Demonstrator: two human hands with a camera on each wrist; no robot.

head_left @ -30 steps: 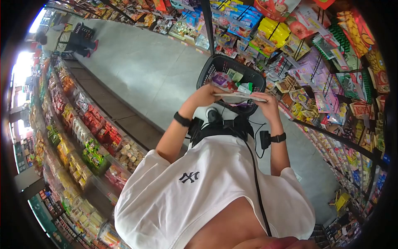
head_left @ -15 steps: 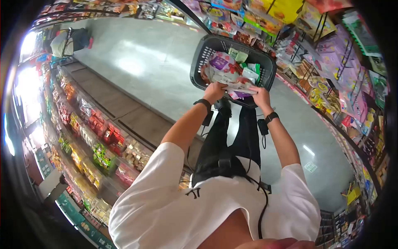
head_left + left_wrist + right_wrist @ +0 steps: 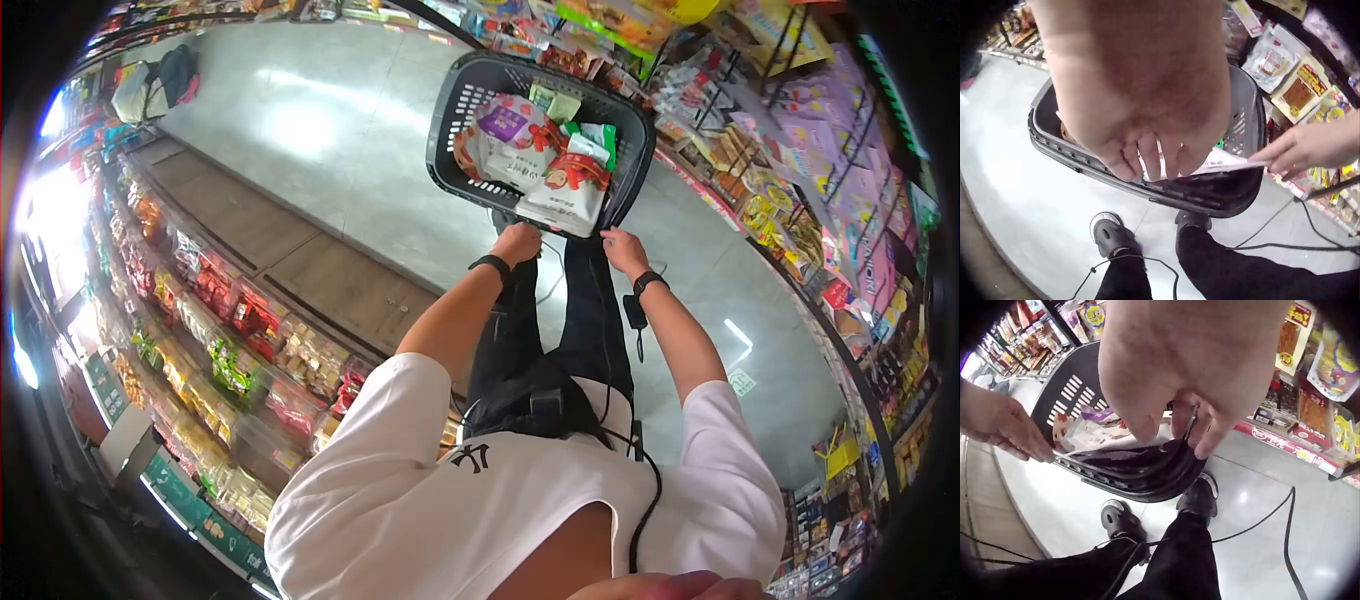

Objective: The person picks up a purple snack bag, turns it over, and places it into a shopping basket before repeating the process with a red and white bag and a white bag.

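Observation:
A white-and-red snack packet (image 3: 565,205) lies at the near side of the dark grey shopping basket (image 3: 440,165), printed face up. At its near edge, my left hand (image 3: 518,243) has curled fingers; the left wrist view shows the white packet edge (image 3: 1222,164) running from them to my right hand. My right hand (image 3: 626,252) pinches by the packet's other corner, right at the basket rim. Farther inside the basket lie a purple-and-white packet (image 3: 505,125), a green-and-white packet (image 3: 598,142) and a pale green packet (image 3: 553,103). My palms hide part of the basket in the wrist views.
Hanging snack bags (image 3: 800,110) fill the rack at the right. Bins of packaged snacks (image 3: 235,365) line the left. Grey floor (image 3: 300,115) runs along the aisle, with a person (image 3: 155,88) at its far end. Cables (image 3: 1260,515) hang by my legs.
Both hands have come down with the packet from above the basket. The packet, edge-on a second ago, now lies with its printed face showing. The head view has tilted, and the hands moved slightly apart.

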